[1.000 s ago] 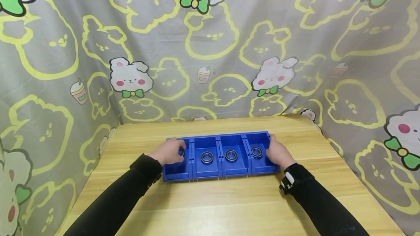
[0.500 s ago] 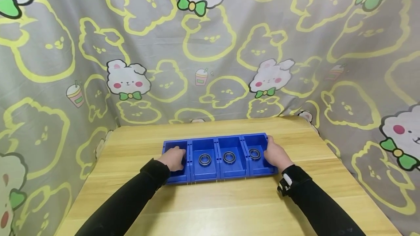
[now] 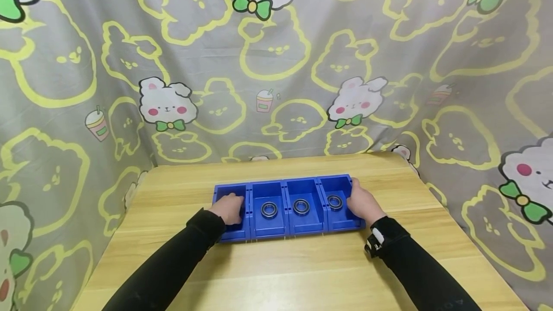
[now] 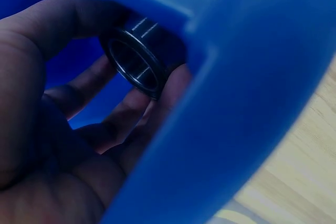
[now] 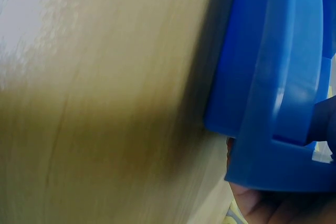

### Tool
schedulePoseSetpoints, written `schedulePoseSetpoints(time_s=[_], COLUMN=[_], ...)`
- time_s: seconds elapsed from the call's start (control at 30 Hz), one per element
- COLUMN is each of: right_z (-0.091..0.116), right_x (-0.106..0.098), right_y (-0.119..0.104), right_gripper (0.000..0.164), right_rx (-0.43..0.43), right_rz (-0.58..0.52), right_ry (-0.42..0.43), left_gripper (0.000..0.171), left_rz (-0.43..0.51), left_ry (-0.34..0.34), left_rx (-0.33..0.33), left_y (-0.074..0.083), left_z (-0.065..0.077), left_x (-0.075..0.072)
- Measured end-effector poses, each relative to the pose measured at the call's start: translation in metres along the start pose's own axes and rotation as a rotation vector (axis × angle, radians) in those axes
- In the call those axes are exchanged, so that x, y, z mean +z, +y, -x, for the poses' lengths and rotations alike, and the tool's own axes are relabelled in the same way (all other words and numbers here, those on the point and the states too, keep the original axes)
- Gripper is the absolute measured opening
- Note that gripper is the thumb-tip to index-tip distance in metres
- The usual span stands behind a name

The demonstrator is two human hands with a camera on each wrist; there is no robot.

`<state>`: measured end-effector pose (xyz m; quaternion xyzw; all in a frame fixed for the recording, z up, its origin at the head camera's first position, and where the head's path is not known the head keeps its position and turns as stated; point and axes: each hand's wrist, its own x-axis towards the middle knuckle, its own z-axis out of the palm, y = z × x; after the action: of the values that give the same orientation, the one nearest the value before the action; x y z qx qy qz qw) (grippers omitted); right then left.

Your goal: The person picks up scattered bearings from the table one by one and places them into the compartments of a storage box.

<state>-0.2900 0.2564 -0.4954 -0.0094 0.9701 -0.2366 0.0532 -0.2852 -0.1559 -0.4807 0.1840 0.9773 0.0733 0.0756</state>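
Four-sided blue bins stand joined side by side in a row on the table. Inside the leftmost bin, my left hand reaches down, back of the hand up. The left wrist view shows its thumb and fingers pinching a dark metal ball bearing, tilted beside the bin's blue wall. In the head view this bearing is hidden under the hand. At the row's other end, my right hand grips the outer side wall of the rightmost bin, its fingers partly behind the blue plastic in the right wrist view.
One bearing lies flat in each other bin: a left-middle bearing, a right-middle bearing and a rightmost bearing. Beneath the row is a wooden table. A patterned curtain hangs behind and along both sides.
My left hand has moved lower and slightly right into the leftmost bin, hiding the bearing it held in sight earlier. My right hand keeps its grip. The view has shifted slightly.
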Motion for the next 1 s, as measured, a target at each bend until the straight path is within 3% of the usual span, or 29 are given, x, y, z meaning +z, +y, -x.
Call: schedulePoseSetpoints(time_s=[0.37, 0.6, 0.8, 1.0], right_z=[-0.001, 0.000, -0.001, -0.002], right_x=[0.004, 0.003, 0.001, -0.001], right_y=[0.002, 0.003, 0.003, 0.002], right_gripper=[0.068, 0.069, 0.070, 0.070], right_rx=[0.003, -0.004, 0.001, 0.006], right_rz=[0.001, -0.008, -0.002, -0.006], right_ry=[-0.002, -0.001, -0.010, -0.014], left_gripper=[0.041, 0.041, 0.035, 0.036], left_rz=[-0.064, 0.041, 0.098, 0.135], left_ry=[0.005, 0.027, 0.106, 0.139], left_rx=[0.012, 0.009, 0.027, -0.036], left_y=[0.004, 0.006, -0.009, -0.024], left_z=[0.009, 0.022, 0.032, 0.045], left_x=[-0.003, -0.035, -0.062, -0.083])
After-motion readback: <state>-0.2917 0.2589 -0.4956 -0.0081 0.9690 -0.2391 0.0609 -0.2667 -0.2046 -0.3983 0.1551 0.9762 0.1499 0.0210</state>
